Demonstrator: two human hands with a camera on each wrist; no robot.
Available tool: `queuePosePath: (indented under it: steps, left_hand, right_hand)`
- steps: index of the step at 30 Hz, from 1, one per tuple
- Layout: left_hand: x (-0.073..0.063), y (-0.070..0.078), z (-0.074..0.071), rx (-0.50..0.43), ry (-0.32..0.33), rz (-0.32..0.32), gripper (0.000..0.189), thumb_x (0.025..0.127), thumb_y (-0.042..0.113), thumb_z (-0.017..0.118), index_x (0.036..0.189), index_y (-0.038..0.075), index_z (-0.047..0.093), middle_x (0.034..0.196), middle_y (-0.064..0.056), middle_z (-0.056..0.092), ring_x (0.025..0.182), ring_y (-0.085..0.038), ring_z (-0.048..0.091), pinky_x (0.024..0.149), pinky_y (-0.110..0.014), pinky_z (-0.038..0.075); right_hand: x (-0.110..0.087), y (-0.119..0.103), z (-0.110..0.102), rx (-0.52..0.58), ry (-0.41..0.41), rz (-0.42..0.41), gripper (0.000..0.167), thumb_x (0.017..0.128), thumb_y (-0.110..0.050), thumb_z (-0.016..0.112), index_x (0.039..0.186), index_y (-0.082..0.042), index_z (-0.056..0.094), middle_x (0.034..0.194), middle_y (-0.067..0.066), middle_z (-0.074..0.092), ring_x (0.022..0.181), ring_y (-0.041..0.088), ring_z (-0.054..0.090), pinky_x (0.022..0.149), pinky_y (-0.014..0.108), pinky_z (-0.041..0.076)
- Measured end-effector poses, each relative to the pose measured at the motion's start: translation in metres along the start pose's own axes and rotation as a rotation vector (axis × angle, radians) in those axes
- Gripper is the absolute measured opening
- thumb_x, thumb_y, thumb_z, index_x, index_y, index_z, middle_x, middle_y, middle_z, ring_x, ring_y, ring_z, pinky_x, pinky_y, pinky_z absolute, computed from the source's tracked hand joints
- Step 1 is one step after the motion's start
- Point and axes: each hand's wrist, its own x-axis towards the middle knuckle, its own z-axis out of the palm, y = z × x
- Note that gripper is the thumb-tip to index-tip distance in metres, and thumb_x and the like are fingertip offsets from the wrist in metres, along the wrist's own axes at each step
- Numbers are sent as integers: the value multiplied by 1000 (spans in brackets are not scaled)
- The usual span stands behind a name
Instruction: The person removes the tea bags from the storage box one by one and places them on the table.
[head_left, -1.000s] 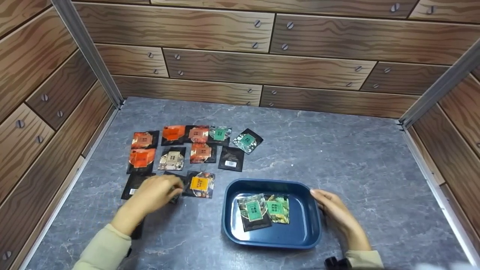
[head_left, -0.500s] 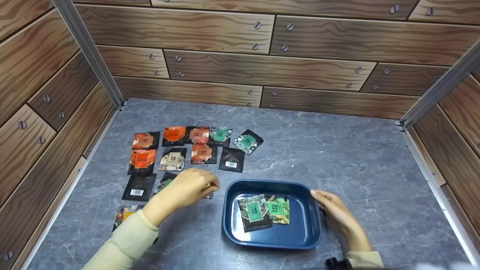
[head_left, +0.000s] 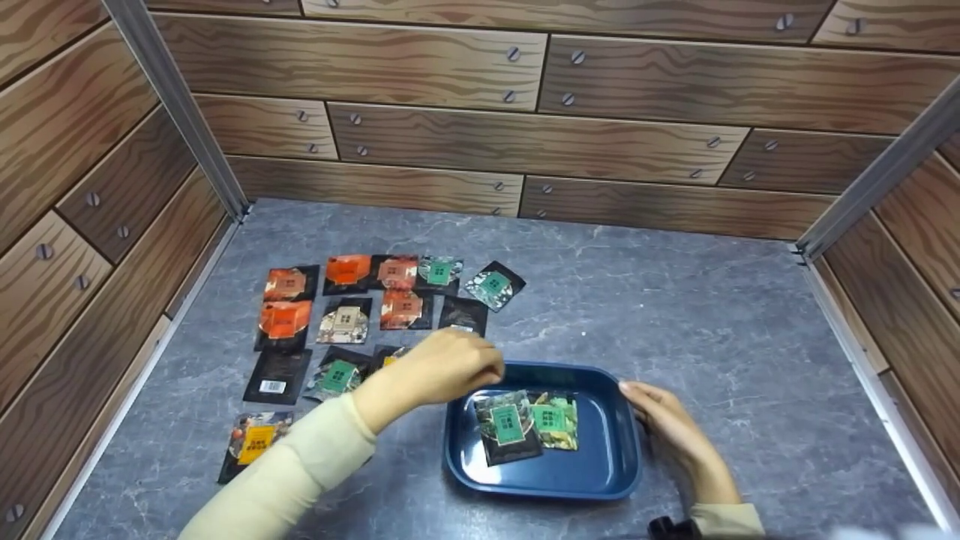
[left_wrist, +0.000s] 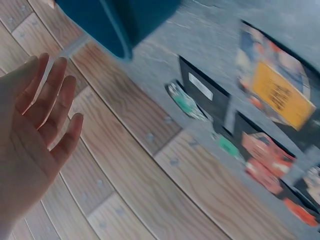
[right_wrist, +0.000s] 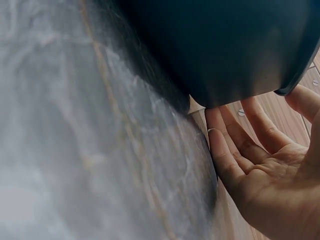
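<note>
My left hand (head_left: 450, 365) hovers over the far left rim of a blue plastic tray (head_left: 555, 480). Its fingers are loosely bent and hold nothing, as the left wrist view shows. Inside the tray lie a green-labelled black sachet (head_left: 508, 426) and, partly beneath it, a second green-labelled sachet (head_left: 559, 421). My right hand (head_left: 679, 431) holds the tray's right side, thumb at the rim and fingers against the outer wall. Left of the tray, my left wrist partly covers a yellow-labelled sachet (head_left: 386, 358), with a green-labelled sachet (head_left: 337, 375) beside it.
Several sachets lie in loose rows on the grey marbled table, including an orange one (head_left: 283, 322), a beige one (head_left: 345, 321) and a tilted green one (head_left: 495, 285). Another yellow-labelled sachet (head_left: 256, 442) lies near front left. Wood-patterned walls (head_left: 420, 135) enclose the table.
My left hand has moved right from over the left sachets to the tray's rim, uncovering the green-labelled and front-left yellow-labelled sachets. My right hand and the tray have stayed put.
</note>
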Motion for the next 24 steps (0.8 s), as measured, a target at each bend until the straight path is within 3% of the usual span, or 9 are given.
queuePosePath:
  steps: [5,14,19,24]
  left_hand:
    - [20,13,5,29,-72,30,18,98,31,61,105,19,72,99,7,72,90,-11,67,88,-28,52]
    - [49,35,20,81,-125,106,18,98,34,62,105,23,73,99,11,71,86,-7,64,80,-22,50]
    - [60,45,29,134,-231,106,20,96,36,65,110,26,73,106,12,70,94,-8,64,86,-25,50]
    - [70,53,37,234,-387,73,25,91,41,70,113,31,73,110,12,68,100,-11,64,86,-29,51]
  right_hand:
    - [0,0,0,11,4,8,29,101,-26,58,116,-2,67,105,9,71,93,19,66,84,32,54]
    - [1,1,-1,-28,19,3,36,101,-27,58,122,0,64,111,9,69,103,21,66,92,34,52]
    - [1,1,-1,-46,27,4,35,100,-28,58,120,0,64,110,8,69,102,20,66,93,33,52]
    - [-1,-1,0,-9,12,6,31,101,-27,58,118,-2,65,109,9,69,98,20,66,89,33,53]
